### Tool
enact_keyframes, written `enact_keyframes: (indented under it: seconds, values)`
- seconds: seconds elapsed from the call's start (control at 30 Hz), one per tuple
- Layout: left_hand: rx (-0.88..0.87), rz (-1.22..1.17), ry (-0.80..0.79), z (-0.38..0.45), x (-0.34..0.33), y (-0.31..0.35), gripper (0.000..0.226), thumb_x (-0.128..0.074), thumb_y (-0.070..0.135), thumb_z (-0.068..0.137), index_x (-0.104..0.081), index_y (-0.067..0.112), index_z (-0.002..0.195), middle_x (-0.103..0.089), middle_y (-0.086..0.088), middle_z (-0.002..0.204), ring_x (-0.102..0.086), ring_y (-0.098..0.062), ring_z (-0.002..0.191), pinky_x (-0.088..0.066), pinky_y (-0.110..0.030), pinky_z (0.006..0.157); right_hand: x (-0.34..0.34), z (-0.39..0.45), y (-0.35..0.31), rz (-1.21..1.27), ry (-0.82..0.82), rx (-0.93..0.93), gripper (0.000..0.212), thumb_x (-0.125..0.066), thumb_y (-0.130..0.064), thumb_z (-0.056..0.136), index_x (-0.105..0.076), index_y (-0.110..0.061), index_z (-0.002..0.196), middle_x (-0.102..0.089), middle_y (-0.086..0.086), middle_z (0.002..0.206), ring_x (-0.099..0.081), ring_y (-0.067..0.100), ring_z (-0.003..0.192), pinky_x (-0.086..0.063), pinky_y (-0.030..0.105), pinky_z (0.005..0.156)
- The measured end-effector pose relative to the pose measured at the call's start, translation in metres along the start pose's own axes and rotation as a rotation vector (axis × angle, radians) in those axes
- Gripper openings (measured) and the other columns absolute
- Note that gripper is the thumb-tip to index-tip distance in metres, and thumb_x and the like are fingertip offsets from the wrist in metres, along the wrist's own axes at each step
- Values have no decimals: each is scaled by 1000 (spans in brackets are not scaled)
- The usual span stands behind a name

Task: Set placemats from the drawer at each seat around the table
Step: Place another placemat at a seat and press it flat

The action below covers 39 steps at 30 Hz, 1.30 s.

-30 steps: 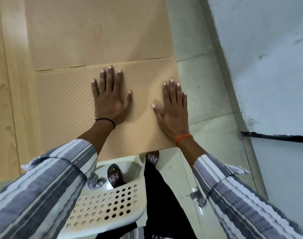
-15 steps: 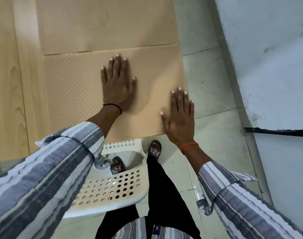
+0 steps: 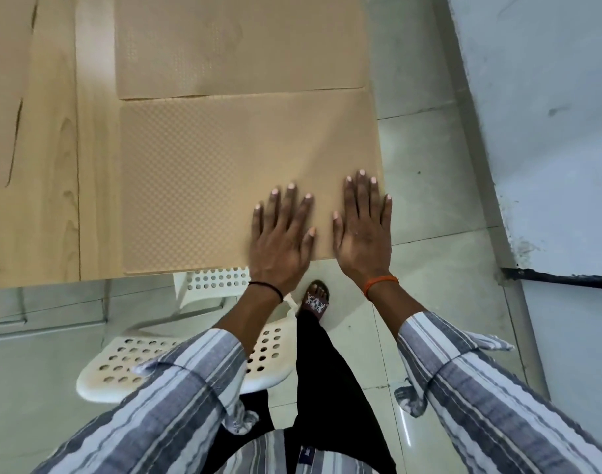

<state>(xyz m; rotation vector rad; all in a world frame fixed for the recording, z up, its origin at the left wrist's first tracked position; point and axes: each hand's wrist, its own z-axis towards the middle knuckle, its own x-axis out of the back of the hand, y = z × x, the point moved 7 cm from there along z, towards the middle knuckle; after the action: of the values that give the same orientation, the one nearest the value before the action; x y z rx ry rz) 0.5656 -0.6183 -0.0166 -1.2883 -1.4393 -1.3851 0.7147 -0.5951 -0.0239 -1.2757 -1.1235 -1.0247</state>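
A tan textured placemat lies flat at the near right corner of the light wooden table. My left hand rests palm down, fingers spread, on its near edge. My right hand lies flat beside it at the mat's near right corner, partly over the table edge. Neither hand grips anything. A second tan placemat lies just beyond the first, touching its far edge. The edge of a third placemat shows at the far left.
A white perforated plastic chair stands under the table's near edge, by my legs. Pale floor tiles run along the right of the table. A grey wall with a dark strip rises at the right.
Both hands have slid toward me and to the right across the near placemat. They now lie close together at its near right corner, the left one having drawn back the most.
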Motion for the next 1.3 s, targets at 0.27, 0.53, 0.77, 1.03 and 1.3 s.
enact_keyframes:
  seconds: [0.27,0.53,0.77,1.03,1.3]
  values:
    - [285,20,27,-36,46,-162,60,-20,53,100,-5,39,156,3,8,166,3,-18,153,-9,-49,122,-3,1,-3,-15,-16,93,61,-27,-40,105,-15,-12,158,-10,12,166,-9,31,153,-13,49,123]
    - [247,40,32,-38,48,-183,62,-24,50,100,-5,34,157,2,5,166,2,-20,153,-9,-49,122,-1,1,-4,10,-28,88,68,-26,-49,103,-16,-10,158,-9,11,166,-6,31,154,-10,51,123]
    - [228,40,65,-36,48,-185,67,-33,49,97,-10,29,157,-1,1,166,-1,-22,153,-13,-49,121,-10,33,-101,94,-111,270,69,-25,-52,100,-19,-15,158,-9,9,167,-6,29,154,-8,50,123]
    - [224,37,108,-35,48,-186,65,-41,48,95,-30,23,154,-15,-3,165,-9,-24,153,-19,-51,119,-39,126,-289,121,-245,641,62,-20,-41,98,-28,-20,156,-17,4,166,-10,28,153,-3,56,122]
    - [239,24,102,-35,48,-187,67,-41,48,94,-22,28,156,-10,0,165,-6,-22,153,-14,-48,121,-40,145,-282,79,-195,612,57,-30,-44,101,-26,-30,156,-17,0,166,-12,25,153,-7,49,123]
